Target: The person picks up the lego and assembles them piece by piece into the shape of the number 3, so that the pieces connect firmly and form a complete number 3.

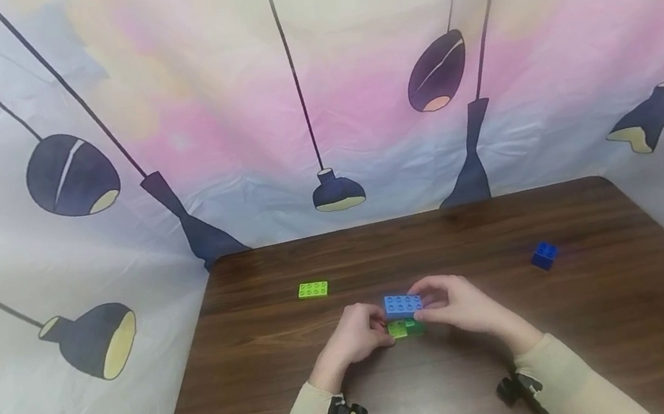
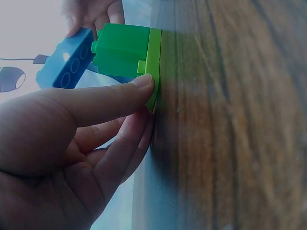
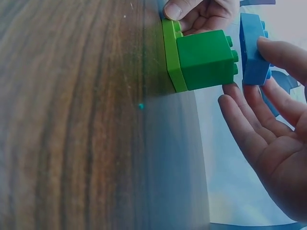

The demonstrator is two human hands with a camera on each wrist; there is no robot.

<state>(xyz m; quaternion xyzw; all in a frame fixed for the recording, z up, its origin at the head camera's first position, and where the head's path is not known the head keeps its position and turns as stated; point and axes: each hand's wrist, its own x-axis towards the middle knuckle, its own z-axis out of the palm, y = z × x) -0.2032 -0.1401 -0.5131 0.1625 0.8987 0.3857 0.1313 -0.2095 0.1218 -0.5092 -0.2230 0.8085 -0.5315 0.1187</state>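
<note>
My left hand (image 1: 356,332) pinches one end of a flat lime-green toy brick (image 2: 153,52) that lies on the table. A taller dark green brick (image 3: 206,58) is stacked on the other end of it, studs up. My right hand (image 1: 460,303) holds a light blue brick (image 1: 403,305) by its right end, between thumb and fingers. That blue brick is over the green one, slightly tilted in the left wrist view. A narrow gap shows between it and the green studs in the right wrist view. From the head view, it partly hides the stack.
Farther back on the brown wooden table (image 1: 258,395) lies another flat lime-green brick (image 1: 313,290), left of the hands. A small dark blue brick (image 1: 544,256) stands to the right. Behind the table hangs a cloth (image 1: 249,104) printed with lamps.
</note>
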